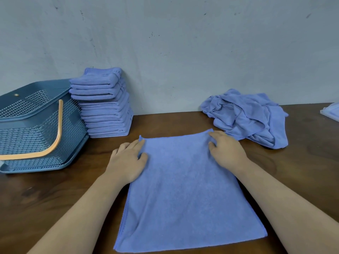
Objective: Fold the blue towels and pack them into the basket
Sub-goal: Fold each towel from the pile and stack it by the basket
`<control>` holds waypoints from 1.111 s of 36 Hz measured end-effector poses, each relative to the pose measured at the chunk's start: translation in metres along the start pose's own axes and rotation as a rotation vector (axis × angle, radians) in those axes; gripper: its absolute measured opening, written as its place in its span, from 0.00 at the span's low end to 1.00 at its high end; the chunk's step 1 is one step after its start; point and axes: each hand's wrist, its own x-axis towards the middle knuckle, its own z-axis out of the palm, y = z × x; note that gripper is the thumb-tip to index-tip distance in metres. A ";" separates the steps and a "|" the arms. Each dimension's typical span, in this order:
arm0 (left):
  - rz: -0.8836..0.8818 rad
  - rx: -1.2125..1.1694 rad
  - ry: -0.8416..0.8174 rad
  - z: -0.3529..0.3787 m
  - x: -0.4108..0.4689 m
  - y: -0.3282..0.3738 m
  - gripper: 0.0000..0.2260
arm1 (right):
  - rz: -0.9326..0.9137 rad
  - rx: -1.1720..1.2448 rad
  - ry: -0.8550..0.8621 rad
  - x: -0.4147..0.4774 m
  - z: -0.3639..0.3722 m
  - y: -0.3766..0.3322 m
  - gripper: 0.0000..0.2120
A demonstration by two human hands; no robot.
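A blue towel [183,189] lies spread flat on the brown table in front of me. My left hand [128,162] rests on its far left corner, fingers fairly straight. My right hand [225,149] rests on its far right corner, fingers slightly bent over the edge. A tall stack of folded blue towels [104,105] stands against the wall at the left. Beside it lies the blue perforated basket [36,125] with an orange handle, tipped on its side. A heap of crumpled blue towels [247,116] sits at the back right.
The brown wooden table [45,198] runs up to a grey wall [183,43]. A pale bluish object [332,110] shows partly at the right edge.
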 end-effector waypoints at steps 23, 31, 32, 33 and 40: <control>0.016 0.125 -0.010 -0.009 0.009 0.000 0.28 | -0.350 -0.191 -0.362 -0.031 0.010 -0.018 0.31; 0.031 0.057 -0.023 -0.016 0.023 -0.011 0.24 | -0.336 -0.222 -0.412 -0.028 0.011 -0.018 0.37; 0.029 -0.010 -0.009 -0.018 0.022 -0.013 0.23 | -0.333 -0.222 -0.416 -0.027 0.011 -0.018 0.37; 0.027 -0.089 0.025 -0.020 0.020 -0.015 0.22 | -0.331 -0.222 -0.418 -0.027 0.011 -0.017 0.37; 0.084 -0.211 0.131 -0.005 -0.024 0.001 0.19 | -0.330 -0.224 -0.420 -0.027 0.013 -0.016 0.37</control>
